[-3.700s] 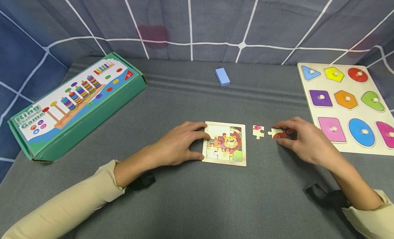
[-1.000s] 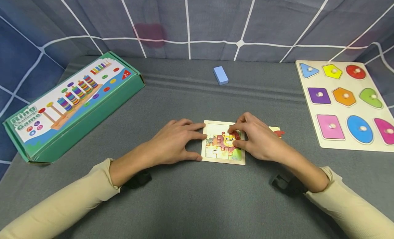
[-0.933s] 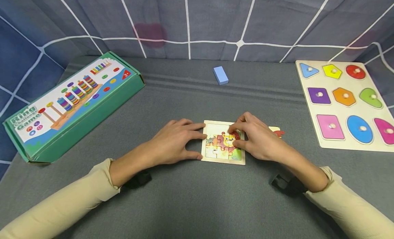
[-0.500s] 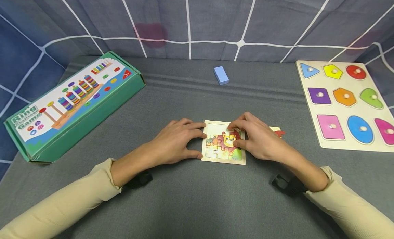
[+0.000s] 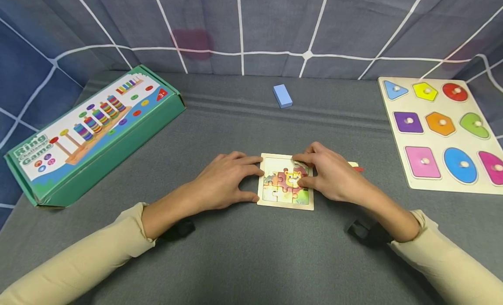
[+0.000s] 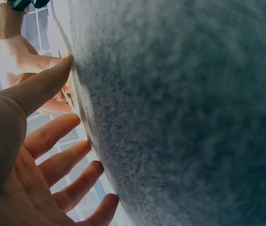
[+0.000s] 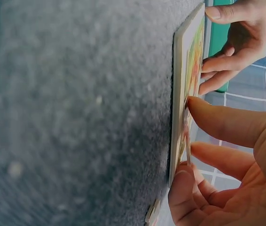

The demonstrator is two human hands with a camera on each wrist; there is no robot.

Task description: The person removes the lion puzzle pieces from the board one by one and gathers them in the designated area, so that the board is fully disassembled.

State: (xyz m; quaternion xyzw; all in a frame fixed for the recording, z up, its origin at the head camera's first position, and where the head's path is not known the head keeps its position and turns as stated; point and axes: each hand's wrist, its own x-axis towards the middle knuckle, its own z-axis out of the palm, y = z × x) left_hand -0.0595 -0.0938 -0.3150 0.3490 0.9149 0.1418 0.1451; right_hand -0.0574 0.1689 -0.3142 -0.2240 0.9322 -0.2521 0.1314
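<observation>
A square wooden jigsaw puzzle (image 5: 278,181) with a lion picture lies in its tray in the middle of the table. My left hand (image 5: 222,182) rests its fingertips along the tray's left edge, thumb at the lower left corner, fingers spread. My right hand (image 5: 330,174) reaches over the upper right of the tray and pinches a puzzle piece between thumb and fingers. The right wrist view shows this thin puzzle piece (image 7: 187,141) edge-on, tilted over the tray. A pale field shows in the tray's upper left. One loose puzzle piece (image 5: 356,167) lies beyond the right hand, partly hidden by it.
A green ring game box (image 5: 98,134) stands at the left. A small blue block (image 5: 282,96) lies toward the back. At the right is a wooden peg board (image 5: 416,136) with coloured knobbed shapes. A dark grid-patterned cloth (image 5: 220,29) closes off the back.
My right hand has moved left from the loose pieces onto the tray's upper right; over the last second it shifts only slightly. The left hand stays at the tray's left edge.
</observation>
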